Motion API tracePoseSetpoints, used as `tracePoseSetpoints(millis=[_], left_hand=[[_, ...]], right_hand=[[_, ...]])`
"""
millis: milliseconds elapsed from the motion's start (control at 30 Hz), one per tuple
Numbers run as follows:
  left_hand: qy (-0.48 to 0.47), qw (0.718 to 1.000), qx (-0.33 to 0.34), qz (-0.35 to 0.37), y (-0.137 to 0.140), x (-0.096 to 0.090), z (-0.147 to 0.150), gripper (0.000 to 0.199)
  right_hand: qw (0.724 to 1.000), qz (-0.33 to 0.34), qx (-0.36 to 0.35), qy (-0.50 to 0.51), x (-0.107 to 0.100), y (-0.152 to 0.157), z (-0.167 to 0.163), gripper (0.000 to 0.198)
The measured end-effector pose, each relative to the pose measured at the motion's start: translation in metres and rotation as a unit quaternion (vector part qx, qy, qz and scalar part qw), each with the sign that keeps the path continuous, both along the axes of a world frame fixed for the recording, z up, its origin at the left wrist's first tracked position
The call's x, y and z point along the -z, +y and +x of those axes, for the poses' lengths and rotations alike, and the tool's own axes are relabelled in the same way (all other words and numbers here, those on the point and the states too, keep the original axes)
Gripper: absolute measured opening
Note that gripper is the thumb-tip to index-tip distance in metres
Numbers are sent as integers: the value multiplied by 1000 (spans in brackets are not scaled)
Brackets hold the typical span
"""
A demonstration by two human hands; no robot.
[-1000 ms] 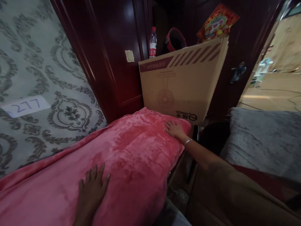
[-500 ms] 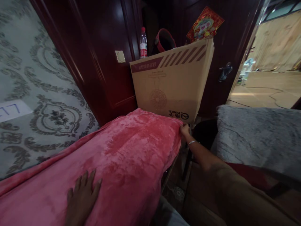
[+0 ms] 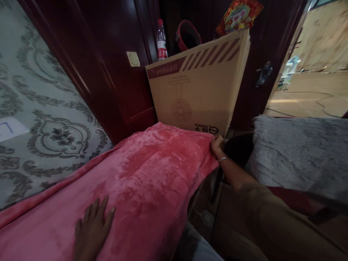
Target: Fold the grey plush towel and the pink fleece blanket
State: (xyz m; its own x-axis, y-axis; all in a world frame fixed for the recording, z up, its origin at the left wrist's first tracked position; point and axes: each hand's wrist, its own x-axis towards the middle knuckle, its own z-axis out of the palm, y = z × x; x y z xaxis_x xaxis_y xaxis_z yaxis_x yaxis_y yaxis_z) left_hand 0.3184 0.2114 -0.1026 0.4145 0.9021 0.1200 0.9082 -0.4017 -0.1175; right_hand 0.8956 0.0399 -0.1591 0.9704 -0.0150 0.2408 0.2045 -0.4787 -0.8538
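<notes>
A plush pink blanket [image 3: 152, 174] lies spread over a long low surface that runs along the wall. My left hand [image 3: 92, 226] rests flat on its near part, fingers apart. At the blanket's far right corner, my right hand [image 3: 218, 145] is closed on the edge and holds it out to the side, with a thin bracelet on the wrist. The fabric is stretched toward that hand and hangs down along the right side. What lies beneath the blanket is hidden.
A large cardboard box [image 3: 198, 87] stands just behind the blanket's far end. A plastic bottle [image 3: 161, 41] is behind the box's top left. To the right is a seat with grey plush cover [image 3: 299, 156]. Patterned wallpaper [image 3: 59, 134] borders the left side.
My right hand has drawn the blanket's far corner outward to the right, pulling its side tauter. My left hand has stayed nearly in place on the fabric. The view has shifted slightly.
</notes>
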Motion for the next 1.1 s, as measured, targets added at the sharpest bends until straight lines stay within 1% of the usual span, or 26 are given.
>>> tracePoseSetpoints(millis=[100,200,233,267,300,333,367,400,433,467,500,567,633,700,767,800,833,900,967,1033,1100], left_hand=[[4,1000,11,16,0,2,-1,65],[13,1000,8,22,0,2,-1,63],[16,1000,4,20,0,2,0,63],[18,1000,1,18,-1,1,0,62],[21,1000,-1,15,-1,1,1,62],[24,1000,-2,13,-2,0,1,61],[26,1000,-2,9,-2,-1,2,61],[27,1000,-2,6,-3,-1,3,61],[27,1000,-2,4,-3,-2,3,61],[27,1000,-3,3,-3,-2,4,60],[25,1000,-4,1,-4,-3,4,60],[17,1000,-5,0,-6,-3,4,59],[4,1000,-3,-1,-10,-4,5,59],[-11,1000,2,0,-14,-4,5,59],[-27,1000,6,3,-16,-3,5,59],[-34,999,7,6,-17,-2,5,60],[-42,999,7,8,-18,-1,5,61],[-54,998,8,9,-19,1,5,63],[-60,998,13,8,-21,1,4,62],[-63,998,17,7,-25,1,3,61],[-64,998,19,6,-28,1,1,61]], right_hand=[[1000,-21,4,19,-6,-1,-10,26],[999,-31,0,-8,-16,8,-32,39],[998,-41,-23,-40,-20,13,-43,45],[992,-62,-64,-85,-23,17,-54,49],[979,-95,-121,-137,-25,21,-67,52],[954,-140,-187,-186,-25,25,-79,54],[923,-193,-249,-221,-25,27,-91,56],[892,-248,-295,-236,-24,27,-101,58],[869,-296,-322,-231,-23,27,-108,59],[853,-337,-336,-216,-21,25,-113,60],[843,-368,-339,-197,-20,23,-116,60],[833,-403,-338,-173,-20,17,-117,61],[827,-421,-337,-159,-26,14,-119,59],[828,-434,-322,-151,-37,18,-129,58],[828,-429,-315,-178,-51,30,-153,57],[822,-418,-330,-202,-58,38,-170,57],[810,-402,-360,-229,-64,48,-191,58],[774,-366,-445,-261,-73,69,-236,60],[741,-329,-517,-274,-74,87,-280,63],[713,-311,-562,-283,-66,99,-312,63],[692,-319,-581,-285,-52,104,-330,63]])
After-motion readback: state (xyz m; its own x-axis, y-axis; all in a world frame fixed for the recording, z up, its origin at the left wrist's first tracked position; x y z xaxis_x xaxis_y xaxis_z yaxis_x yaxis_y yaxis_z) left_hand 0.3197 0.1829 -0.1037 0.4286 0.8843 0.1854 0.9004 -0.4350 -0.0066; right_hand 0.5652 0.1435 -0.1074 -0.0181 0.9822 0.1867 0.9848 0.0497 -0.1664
